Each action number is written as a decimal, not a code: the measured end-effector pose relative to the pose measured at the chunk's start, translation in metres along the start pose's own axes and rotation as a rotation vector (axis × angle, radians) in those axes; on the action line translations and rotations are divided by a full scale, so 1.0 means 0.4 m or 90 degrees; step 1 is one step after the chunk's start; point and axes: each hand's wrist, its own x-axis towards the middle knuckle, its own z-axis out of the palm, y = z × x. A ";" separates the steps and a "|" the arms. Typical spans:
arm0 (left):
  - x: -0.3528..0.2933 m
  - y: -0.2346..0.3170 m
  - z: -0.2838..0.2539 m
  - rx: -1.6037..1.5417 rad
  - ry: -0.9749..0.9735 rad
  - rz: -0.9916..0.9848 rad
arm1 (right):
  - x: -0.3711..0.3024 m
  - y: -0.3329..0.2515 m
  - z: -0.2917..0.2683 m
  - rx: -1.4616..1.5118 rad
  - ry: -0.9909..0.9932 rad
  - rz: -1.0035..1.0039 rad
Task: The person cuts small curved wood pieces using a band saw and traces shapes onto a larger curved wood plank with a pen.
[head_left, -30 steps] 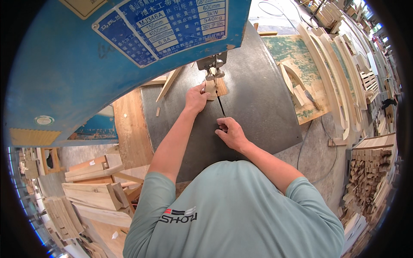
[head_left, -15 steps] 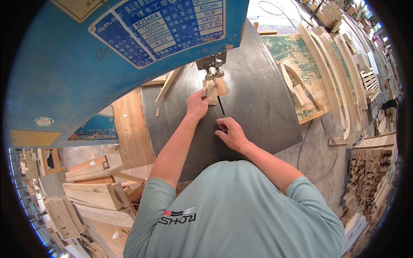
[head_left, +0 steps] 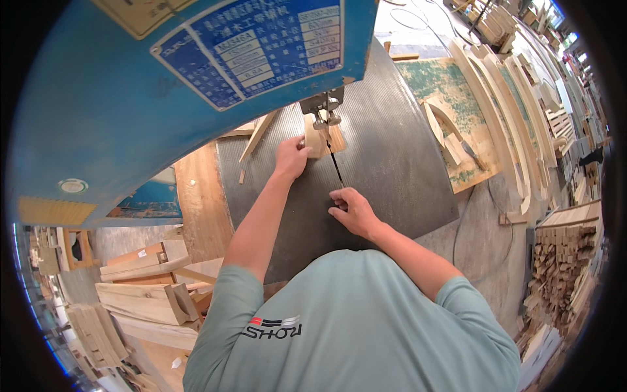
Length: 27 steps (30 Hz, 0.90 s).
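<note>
My left hand (head_left: 292, 158) grips the near left edge of a small pale wood block (head_left: 314, 145) lying on the ribbed grey bandsaw table (head_left: 392, 157). The block is just left of the thin saw blade, under the metal blade guide (head_left: 322, 112). On the blade's right lies a browner flat piece of wood (head_left: 336, 140). A dark slot runs from the blade toward me. Near its close end my right hand (head_left: 354, 212) hovers, fingers loosely curled, with a gap between thumb and forefinger and nothing visible in them.
The blue saw body (head_left: 124, 98) overhangs at the upper left. Thin wood offcuts (head_left: 257, 137) lie at the table's left. To the right, a worn green board (head_left: 437, 81) holds curved wood parts and a brush-like tool (head_left: 471, 155). Lumber (head_left: 140, 304) sits lower left; stacked strips (head_left: 562, 261) stand right.
My left hand has shifted slightly left with the pale block, whose angle beside the blade has changed. My right hand has curled a little more and moved slightly toward me.
</note>
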 end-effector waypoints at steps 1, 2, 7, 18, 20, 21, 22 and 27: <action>-0.025 -0.006 -0.016 -0.088 0.004 -0.009 | -0.017 0.000 -0.004 0.008 -0.010 -0.005; -0.070 -0.023 -0.031 -0.174 0.009 -0.022 | -0.027 -0.001 -0.001 0.021 -0.027 -0.008; -0.374 -0.046 -0.140 -0.497 -0.015 -0.129 | -0.048 -0.032 0.028 0.113 -0.181 0.045; -1.112 0.061 0.045 -0.088 0.491 -0.269 | -0.160 -0.223 0.258 0.313 -0.657 0.050; -1.200 0.115 0.099 0.025 0.593 -0.318 | -0.243 -0.220 0.324 0.308 -0.767 0.089; -1.261 0.117 0.125 0.024 0.623 -0.347 | -0.291 -0.213 0.364 0.314 -0.802 0.127; -1.314 0.106 0.156 0.021 0.658 -0.371 | -0.334 -0.209 0.401 0.314 -0.836 0.160; -1.571 0.063 0.265 -0.219 0.914 -0.466 | -0.552 -0.206 0.537 0.333 -0.940 0.258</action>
